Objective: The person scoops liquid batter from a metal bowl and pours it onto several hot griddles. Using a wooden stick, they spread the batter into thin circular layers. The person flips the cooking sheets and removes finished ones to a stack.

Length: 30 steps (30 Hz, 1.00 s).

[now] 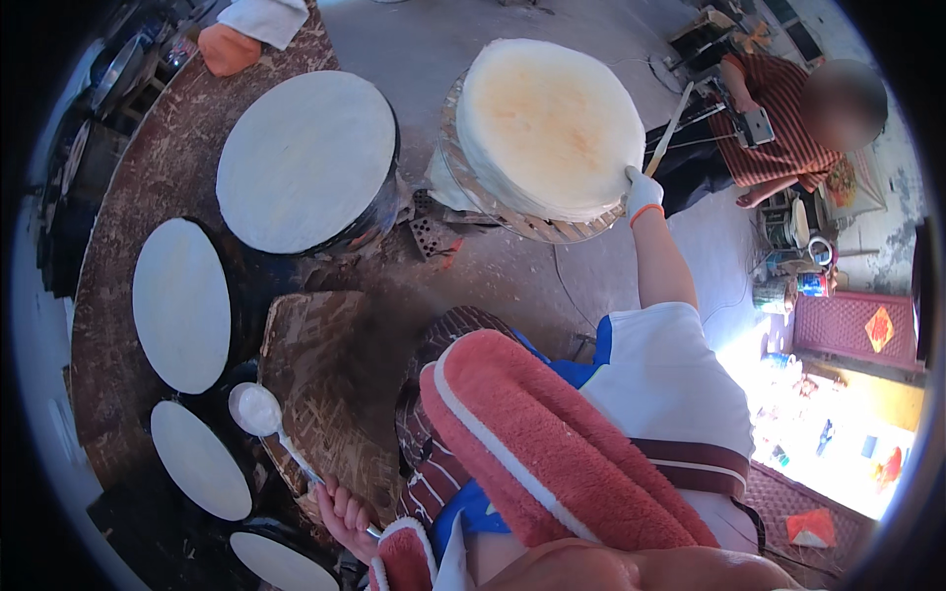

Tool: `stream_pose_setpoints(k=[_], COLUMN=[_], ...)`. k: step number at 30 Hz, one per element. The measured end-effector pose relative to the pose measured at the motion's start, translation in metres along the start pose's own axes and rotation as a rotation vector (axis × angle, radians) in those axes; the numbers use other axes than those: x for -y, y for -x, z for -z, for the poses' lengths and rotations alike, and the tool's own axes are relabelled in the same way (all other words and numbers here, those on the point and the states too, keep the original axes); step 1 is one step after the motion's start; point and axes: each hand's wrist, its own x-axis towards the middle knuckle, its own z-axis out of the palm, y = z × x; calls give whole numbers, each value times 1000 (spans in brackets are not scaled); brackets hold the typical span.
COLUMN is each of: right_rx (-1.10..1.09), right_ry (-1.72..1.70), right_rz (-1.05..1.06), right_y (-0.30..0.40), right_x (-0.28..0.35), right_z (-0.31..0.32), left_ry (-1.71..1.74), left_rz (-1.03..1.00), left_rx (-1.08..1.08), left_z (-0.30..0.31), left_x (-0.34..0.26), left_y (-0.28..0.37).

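Observation:
My left hand (347,521) grips the handle of a ladle (259,410), whose bowl holds white batter. The ladle bowl is over the edge of a brown, batter-streaked board (325,369). My right hand (641,193), in a white glove with an orange cuff, is at the edge of a tall stack of round flatbreads (550,125). A long flat wooden stick (671,125) sticks out from this hand; the fingers around it are partly hidden. The stack rests on a round slatted rack (536,229). Nearest the stack, a round griddle (397,140) is covered by a pale flatbread (307,162).
Several more griddles carry pale flatbreads, such as this one (181,306), along a curved brown counter (140,199). A perforated brick (425,235) is below the rack. A person (776,111) in a striped top holds a phone at the right. A red towel (547,436) hangs before me.

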Motion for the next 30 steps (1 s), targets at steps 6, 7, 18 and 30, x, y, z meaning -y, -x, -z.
stream_pose_setpoints(k=[6,7,18,30], right_rx=[109,41,1432,3078], right_ry=[-5,9,960,2548], right_rz=[-12,36,1060,882], right_y=[3,-20,464,740], right_x=[-20,-32,-140,-270], right_z=[-5,5,-221,146], left_ry=[100,137,317,1286], left_rz=[-44,-42,-498,-1548], left_rx=[-45,-34,-18,-829], left_z=[12,19,242,292], left_x=[-2,-3,-28,271], left_y=[3,5,106,63])
